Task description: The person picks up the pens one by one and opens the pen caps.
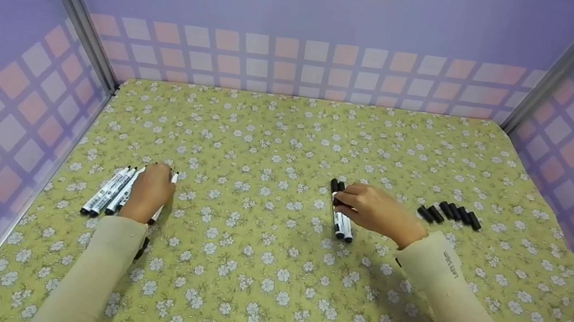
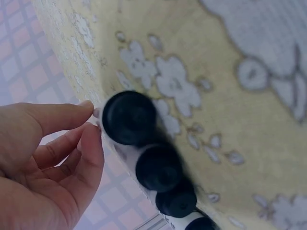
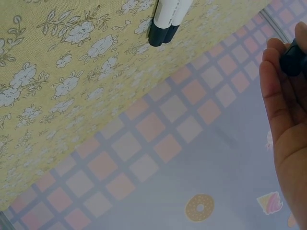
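At the left lies a row of white markers (image 1: 108, 190) with black rear ends and thin bare tips. My left hand (image 1: 148, 192) is over the right part of this row and hides some of it. In the left wrist view, thumb and fingertips pinch the far end of the nearest marker (image 2: 128, 117), its round black end facing the camera. My right hand (image 1: 377, 210) pinches a small black marker cap (image 3: 292, 60). Below it, two capped markers (image 1: 343, 226) lie side by side on the cloth, partly covered by the fingers.
Several loose black caps (image 1: 457, 213) lie to the right of my right hand. A yellow flowered cloth (image 1: 251, 267) covers the table. Purple panels with a pink and white check (image 1: 299, 65) enclose the back and both sides.
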### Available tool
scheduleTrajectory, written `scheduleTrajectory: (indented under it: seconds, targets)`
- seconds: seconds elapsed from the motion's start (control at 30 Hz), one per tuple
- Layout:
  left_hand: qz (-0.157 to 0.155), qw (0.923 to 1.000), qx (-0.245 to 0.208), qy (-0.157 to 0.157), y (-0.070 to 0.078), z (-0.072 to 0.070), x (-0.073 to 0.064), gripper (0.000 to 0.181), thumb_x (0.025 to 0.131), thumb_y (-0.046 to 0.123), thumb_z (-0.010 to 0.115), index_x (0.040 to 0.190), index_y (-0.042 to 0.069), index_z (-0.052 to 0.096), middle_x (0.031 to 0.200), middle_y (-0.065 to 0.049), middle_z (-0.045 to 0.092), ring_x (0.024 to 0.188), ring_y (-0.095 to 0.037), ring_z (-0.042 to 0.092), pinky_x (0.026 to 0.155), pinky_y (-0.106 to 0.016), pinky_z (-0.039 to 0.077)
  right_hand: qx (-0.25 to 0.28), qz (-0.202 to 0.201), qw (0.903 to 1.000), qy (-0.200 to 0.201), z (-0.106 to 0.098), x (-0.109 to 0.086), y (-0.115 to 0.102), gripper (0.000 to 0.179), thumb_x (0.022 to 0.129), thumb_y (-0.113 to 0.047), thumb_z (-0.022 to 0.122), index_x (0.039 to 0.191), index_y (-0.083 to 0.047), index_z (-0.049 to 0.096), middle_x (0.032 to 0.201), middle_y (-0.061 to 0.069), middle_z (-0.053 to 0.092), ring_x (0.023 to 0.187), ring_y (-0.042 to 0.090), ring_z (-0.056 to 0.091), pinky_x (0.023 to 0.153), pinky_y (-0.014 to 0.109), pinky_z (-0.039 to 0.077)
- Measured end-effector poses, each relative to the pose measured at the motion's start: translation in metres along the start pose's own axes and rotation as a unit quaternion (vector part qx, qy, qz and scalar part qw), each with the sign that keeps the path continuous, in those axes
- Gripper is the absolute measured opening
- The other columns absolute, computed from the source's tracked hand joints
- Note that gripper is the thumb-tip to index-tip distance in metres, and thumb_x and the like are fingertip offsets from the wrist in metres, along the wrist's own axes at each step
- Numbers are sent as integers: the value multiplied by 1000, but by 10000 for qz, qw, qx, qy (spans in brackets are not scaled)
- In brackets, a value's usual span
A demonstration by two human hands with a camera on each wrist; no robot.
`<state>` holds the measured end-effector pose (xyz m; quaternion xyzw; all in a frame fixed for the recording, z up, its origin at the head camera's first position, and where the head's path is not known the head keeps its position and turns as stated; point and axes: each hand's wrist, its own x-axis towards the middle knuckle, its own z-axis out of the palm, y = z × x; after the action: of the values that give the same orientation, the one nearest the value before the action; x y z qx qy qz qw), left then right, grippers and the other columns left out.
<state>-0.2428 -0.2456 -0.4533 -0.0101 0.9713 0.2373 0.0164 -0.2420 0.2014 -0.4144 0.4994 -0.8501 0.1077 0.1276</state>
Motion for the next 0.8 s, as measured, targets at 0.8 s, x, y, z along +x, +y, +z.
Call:
scheduleTrajectory:
  seconds: [0.8]
  targets:
    - [88, 9998, -155, -69, -7, 1, -2, 42, 93, 3, 47, 56, 15, 30, 50, 4, 19, 45, -10, 19, 44, -26, 22, -75, -37, 9998, 183, 5, -2, 1, 19, 88, -10, 69, 103, 3, 72, 84, 10, 68, 69, 17, 64, 60, 27, 53]
